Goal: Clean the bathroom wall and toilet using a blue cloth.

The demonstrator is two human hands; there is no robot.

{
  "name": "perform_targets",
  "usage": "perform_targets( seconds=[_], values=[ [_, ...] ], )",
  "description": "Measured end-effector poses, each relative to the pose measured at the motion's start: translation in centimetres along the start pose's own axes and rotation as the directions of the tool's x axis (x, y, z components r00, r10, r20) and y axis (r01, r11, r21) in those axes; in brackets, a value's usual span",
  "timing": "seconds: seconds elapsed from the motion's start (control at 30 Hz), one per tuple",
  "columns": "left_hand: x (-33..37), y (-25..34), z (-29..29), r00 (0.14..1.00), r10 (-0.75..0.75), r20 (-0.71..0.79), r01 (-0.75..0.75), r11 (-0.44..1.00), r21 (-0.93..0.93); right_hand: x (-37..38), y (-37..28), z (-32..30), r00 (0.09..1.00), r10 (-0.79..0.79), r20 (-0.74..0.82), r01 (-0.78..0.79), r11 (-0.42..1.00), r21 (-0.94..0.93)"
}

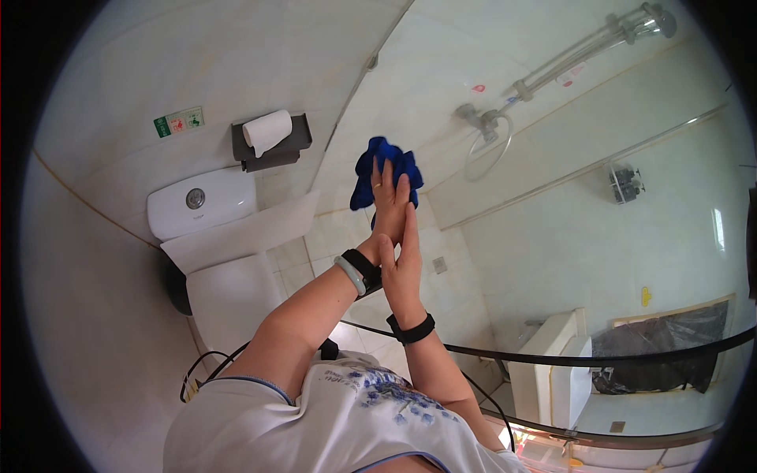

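Note:
A crumpled dark blue cloth (406,163) is held up at the middle of the view, against or just in front of a clear glass panel. My left hand (389,199) is on the cloth, its fingers stretched over and partly sunk into the folds. A pale bangle (350,276) and a black strap circle that wrist. My right hand (404,272) is beside the left wrist, palm inward, with fingers straight and thumb apart. Nothing is in it, and its fingertips overlap the edge of the left hand. Another black strap (411,329) is round the right wrist.
At left stands a white toilet (236,296) with its lid raised, below a grey holder (302,138) bearing a paper roll (268,132). A shower head and rail (583,59) are on the tiled wall. A dark curved rail (599,360) crosses the lower right, near a white cabinet (552,366).

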State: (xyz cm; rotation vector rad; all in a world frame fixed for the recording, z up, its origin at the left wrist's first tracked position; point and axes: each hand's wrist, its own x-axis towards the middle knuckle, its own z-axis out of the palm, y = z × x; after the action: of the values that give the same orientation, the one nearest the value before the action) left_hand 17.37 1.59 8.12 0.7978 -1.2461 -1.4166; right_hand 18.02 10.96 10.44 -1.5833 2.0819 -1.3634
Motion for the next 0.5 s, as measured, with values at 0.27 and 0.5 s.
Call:
perform_targets(
  seconds=[0.27, 0.5],
  values=[
    [4.4, 5.6, 1.6, 0.895, 0.445, -0.011, -0.445, 0.895, -0.027, 2.6, -2.4, -1.4, 0.990, -0.107, -0.093, 0.113, 0.991, 0.068],
    [5.2, 2.2, 0.6, 0.906, 0.424, -0.003, -0.424, 0.906, -0.007, 2.7, -1.1, 0.2, 0.999, -0.020, -0.040, 0.023, 0.996, 0.085]
  ],
)
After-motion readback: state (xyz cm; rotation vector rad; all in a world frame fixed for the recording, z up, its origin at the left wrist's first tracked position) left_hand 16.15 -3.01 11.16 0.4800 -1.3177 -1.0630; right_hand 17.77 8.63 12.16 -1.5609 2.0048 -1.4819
